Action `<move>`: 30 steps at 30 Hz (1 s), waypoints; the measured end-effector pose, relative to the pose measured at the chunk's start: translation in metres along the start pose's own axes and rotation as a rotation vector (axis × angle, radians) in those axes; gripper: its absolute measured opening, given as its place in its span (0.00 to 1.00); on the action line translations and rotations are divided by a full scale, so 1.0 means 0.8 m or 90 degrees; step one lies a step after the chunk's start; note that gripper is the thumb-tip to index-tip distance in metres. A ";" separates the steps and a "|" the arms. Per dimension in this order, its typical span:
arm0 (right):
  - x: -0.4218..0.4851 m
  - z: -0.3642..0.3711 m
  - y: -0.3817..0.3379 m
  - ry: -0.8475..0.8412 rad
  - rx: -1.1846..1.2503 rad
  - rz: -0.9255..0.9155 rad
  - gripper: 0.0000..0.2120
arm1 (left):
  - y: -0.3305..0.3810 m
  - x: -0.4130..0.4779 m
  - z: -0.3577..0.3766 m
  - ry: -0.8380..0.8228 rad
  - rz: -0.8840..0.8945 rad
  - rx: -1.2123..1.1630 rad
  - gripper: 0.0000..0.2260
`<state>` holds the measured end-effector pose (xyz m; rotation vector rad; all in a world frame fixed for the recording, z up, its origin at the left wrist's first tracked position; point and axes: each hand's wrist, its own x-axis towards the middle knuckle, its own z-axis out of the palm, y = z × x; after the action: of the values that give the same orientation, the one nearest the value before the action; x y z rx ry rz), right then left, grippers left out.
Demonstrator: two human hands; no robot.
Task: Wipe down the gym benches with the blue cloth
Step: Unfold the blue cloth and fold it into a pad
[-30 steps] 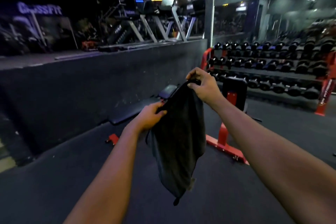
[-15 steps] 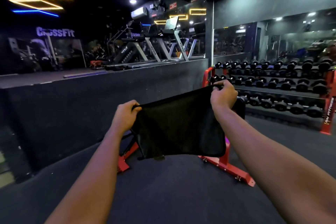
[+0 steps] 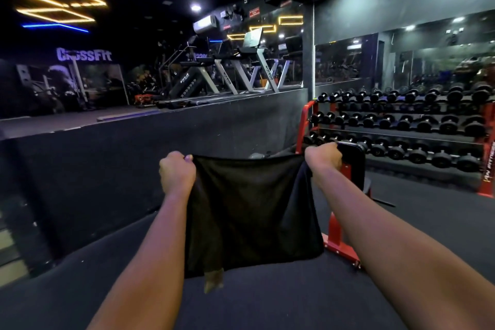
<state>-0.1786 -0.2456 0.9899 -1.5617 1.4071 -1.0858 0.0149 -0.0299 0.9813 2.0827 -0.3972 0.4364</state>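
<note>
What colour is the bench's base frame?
Red; the bench frame shows best in the head view, right of the cloth.

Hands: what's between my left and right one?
The cloth, its top edge pulled straight from left hand to right hand, in the head view.

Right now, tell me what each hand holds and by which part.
Both hold the cloth: the left hand grips its upper left corner, the right hand its upper right corner, so it hangs spread between them.
</note>
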 end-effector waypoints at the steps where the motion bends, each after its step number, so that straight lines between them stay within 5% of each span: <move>1: 0.000 0.007 0.001 -0.064 -0.015 0.006 0.19 | 0.000 0.000 0.001 -0.047 -0.040 0.017 0.11; 4: -0.021 0.021 0.001 -0.298 0.071 -0.033 0.06 | 0.005 -0.004 0.008 -0.134 -0.033 0.019 0.12; 12: -0.080 0.041 -0.022 -0.707 0.039 -0.212 0.11 | 0.022 -0.027 0.025 -0.303 0.187 0.001 0.16; 16: -0.085 0.055 -0.017 -0.635 0.064 -0.327 0.04 | 0.023 -0.030 0.023 -0.370 0.220 -0.066 0.16; 22: -0.076 0.075 -0.005 -0.398 0.073 -0.491 0.07 | 0.030 -0.031 0.017 -0.451 0.209 -0.135 0.15; 30: -0.064 0.072 -0.001 -0.387 0.022 -0.450 0.18 | 0.028 -0.028 0.015 -0.527 0.230 -0.141 0.05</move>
<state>-0.1260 -0.1949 0.9654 -2.1908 0.4257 -0.8698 -0.0131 -0.0488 0.9816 1.8901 -1.2548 -0.2900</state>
